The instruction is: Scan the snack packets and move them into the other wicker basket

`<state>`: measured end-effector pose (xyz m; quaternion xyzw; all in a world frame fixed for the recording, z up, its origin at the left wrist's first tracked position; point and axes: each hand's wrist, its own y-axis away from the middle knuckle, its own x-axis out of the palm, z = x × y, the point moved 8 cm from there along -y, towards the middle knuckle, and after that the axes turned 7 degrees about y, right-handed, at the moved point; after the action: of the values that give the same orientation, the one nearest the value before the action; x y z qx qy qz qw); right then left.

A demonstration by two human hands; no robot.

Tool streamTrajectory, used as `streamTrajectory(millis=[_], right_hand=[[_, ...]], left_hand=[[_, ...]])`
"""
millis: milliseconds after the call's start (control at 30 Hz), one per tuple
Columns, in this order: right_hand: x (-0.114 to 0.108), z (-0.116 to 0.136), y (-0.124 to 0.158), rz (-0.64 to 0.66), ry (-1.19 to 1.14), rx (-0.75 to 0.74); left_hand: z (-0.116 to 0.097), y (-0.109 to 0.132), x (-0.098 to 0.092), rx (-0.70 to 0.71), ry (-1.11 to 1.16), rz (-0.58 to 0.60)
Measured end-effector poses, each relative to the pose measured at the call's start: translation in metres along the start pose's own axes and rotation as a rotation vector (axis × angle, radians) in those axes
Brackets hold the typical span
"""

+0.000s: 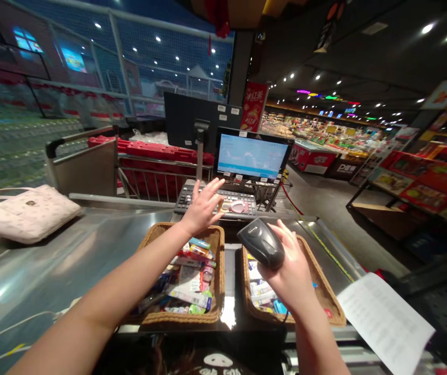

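On the left, a wicker basket (221, 271) holds small packaged goods (192, 278); beyond it the left hand (205, 206) hovers by the keyboard (250, 200), fingers apart, contact with the pale oval item (237, 207) unclear. Rightward, the right hand (292, 265) is wrapped round a black barcode scanner (260, 242) above a second basket (328, 284); a firm grip, cable slack, seems best.

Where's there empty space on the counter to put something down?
A bare patch of steel counter lies between the pale pink handbag and the left wicker basket. A narrow bare strip runs between that basket and the right wicker basket. It's crowded inside the left basket, full of small packages; white cables cross the near left.
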<state>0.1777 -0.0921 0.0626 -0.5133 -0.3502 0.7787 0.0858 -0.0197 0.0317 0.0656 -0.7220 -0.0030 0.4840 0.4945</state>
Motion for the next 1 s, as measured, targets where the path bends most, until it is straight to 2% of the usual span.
streamTrajectory(millis=[267, 567, 1000], right_hand=[[0.017, 0.023, -0.006, 0.058, -0.041, -0.04], [0.032, 0.038, -0.005, 0.118, -0.05, -0.042], [0.043, 0.051, -0.008, 0.135, -0.092, -0.038]], left_hand=[[0.024, 0.02, -0.021, -0.074, -0.011, -0.023], [0.044, 0.041, -0.037, -0.113, -0.067, -0.043], [0.063, 0.066, -0.041, -0.185, -0.025, -0.004]])
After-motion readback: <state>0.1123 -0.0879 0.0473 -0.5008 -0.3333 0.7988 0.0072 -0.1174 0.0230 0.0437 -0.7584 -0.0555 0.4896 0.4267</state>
